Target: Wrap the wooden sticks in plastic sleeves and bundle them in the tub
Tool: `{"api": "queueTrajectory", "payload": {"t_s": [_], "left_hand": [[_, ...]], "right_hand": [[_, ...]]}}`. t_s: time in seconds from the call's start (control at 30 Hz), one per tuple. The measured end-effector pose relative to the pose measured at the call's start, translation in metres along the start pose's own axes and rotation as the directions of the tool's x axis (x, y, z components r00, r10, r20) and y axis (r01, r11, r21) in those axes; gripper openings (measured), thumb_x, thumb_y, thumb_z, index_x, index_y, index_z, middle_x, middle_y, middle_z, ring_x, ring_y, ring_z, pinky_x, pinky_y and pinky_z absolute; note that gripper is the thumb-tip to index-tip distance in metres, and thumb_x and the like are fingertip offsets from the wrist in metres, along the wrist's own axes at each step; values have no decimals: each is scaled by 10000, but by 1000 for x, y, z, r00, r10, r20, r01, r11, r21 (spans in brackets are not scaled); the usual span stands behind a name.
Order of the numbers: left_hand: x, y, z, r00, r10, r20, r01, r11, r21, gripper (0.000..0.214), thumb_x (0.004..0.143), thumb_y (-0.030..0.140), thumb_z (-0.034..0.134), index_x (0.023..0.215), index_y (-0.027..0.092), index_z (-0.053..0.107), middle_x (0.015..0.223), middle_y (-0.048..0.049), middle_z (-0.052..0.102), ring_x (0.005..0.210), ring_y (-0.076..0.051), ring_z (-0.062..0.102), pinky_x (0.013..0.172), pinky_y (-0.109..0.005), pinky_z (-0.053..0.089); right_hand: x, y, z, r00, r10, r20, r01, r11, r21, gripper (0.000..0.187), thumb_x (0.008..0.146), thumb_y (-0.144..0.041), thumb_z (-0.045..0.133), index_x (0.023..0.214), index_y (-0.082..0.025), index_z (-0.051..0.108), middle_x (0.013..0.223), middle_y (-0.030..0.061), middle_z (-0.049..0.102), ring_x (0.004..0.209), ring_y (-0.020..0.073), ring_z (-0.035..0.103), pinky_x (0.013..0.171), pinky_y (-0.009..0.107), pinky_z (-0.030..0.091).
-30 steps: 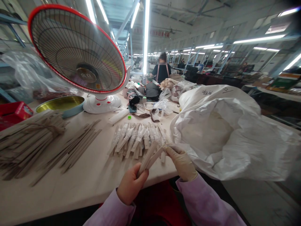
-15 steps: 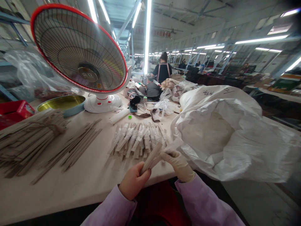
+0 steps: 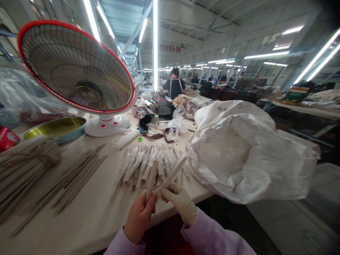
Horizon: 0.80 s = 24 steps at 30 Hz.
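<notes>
My bare left hand (image 3: pixel 139 216) is closed round the lower end of a flat pale strip (image 3: pixel 151 179) that stands nearly upright. My right hand (image 3: pixel 180 202), in a cream glove, pinches a second pale strip (image 3: pixel 172 174) that slants up to the right. The two strips meet near my fingers at the front edge of the white table (image 3: pixel 106 209). Just beyond them lies a row of several white-wrapped strips (image 3: pixel 151 161).
A red-rimmed dish heater (image 3: pixel 75 65) stands at the back left beside a gold tin lid (image 3: pixel 54 126). Bundles of grey-brown strips (image 3: pixel 39 173) lie at the left. A big white sack (image 3: pixel 244 148) fills the right. A person in a pink apron (image 3: pixel 174 85) works far behind.
The two strips, held together a second ago, have parted: the left one now stands upright and the right one slants away. My right hand slid down toward my left. The view tilted leftward.
</notes>
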<state>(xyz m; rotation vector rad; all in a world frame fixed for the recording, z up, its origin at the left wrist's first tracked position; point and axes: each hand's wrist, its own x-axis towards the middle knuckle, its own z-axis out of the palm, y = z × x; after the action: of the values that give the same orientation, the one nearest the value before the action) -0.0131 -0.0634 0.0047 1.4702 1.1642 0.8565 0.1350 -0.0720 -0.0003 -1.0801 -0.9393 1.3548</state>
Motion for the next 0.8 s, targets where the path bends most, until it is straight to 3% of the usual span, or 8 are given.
{"api": "queueTrajectory", "payload": {"t_s": [0.1, 0.2, 0.27, 0.47, 0.6, 0.67, 0.73, 0.8], "left_hand": [[-1, -1, 0, 996, -60, 70, 64, 996, -61, 375, 750, 543, 480, 613, 198, 423, 450, 63, 405, 362, -66, 317, 380, -201, 256], [-1, -7, 4, 984, -95, 152, 111, 988, -103, 394, 737, 552, 493, 579, 206, 390, 410, 72, 371, 346, -59, 279, 371, -204, 229], [-1, -13, 11, 983, -114, 143, 129, 986, -104, 394, 730, 565, 489, 588, 210, 390, 407, 75, 360, 342, -61, 271, 361, -206, 216], [-4, -17, 18, 998, -29, -47, 31, 998, 45, 355, 765, 536, 439, 657, 198, 451, 485, 52, 423, 385, -79, 345, 374, -202, 269], [-4, -14, 10, 1000, -21, 3, 21, 999, 47, 347, 753, 519, 455, 619, 199, 449, 467, 47, 430, 377, -85, 356, 386, -215, 294], [0, -12, 10, 999, -36, 38, 35, 999, 29, 344, 736, 515, 479, 599, 200, 448, 446, 51, 421, 368, -87, 348, 383, -218, 289], [5, -10, 12, 999, -40, 4, 40, 999, 13, 339, 726, 516, 490, 611, 199, 458, 434, 58, 408, 365, -85, 335, 375, -213, 273], [9, -9, 15, 998, -34, -58, 35, 999, 9, 339, 723, 523, 488, 643, 194, 473, 438, 63, 404, 369, -82, 325, 369, -204, 257]], "right_hand": [[3, -8, -19, 1000, 1, -15, -1, 1000, 5, 367, 629, -504, 675, 786, -172, 683, 586, -6, 561, 529, 104, 457, 513, 243, 348], [11, -18, -36, 968, -68, -240, 91, 992, 85, 381, 676, -544, 611, 736, -172, 670, 557, -15, 532, 497, 88, 417, 486, 232, 323], [13, -17, -32, 944, -79, -319, 113, 989, 92, 355, 648, -519, 651, 644, -165, 641, 524, -25, 508, 478, 79, 387, 470, 230, 299], [-1, 19, 8, 975, -14, -221, 34, 996, 87, 378, 644, -526, 653, 587, -163, 565, 491, -37, 463, 458, 78, 371, 454, 237, 277], [6, 9, -10, 982, -42, -182, 53, 997, 56, 452, 658, -602, 594, 703, -154, 631, 466, -42, 433, 433, 79, 354, 428, 236, 249], [14, -2, -19, 941, -63, -332, 108, 987, 121, 489, 680, -629, 545, 761, -159, 650, 439, -58, 373, 413, 79, 314, 409, 234, 220], [17, -7, -19, 924, -47, -379, 115, 980, 160, 493, 669, -629, 557, 760, -156, 660, 413, -67, 329, 399, 77, 277, 400, 237, 203], [16, -6, -14, 956, -23, -292, 73, 984, 161, 509, 688, -628, 537, 809, -152, 669, 400, -72, 313, 393, 76, 261, 401, 239, 194]]}}
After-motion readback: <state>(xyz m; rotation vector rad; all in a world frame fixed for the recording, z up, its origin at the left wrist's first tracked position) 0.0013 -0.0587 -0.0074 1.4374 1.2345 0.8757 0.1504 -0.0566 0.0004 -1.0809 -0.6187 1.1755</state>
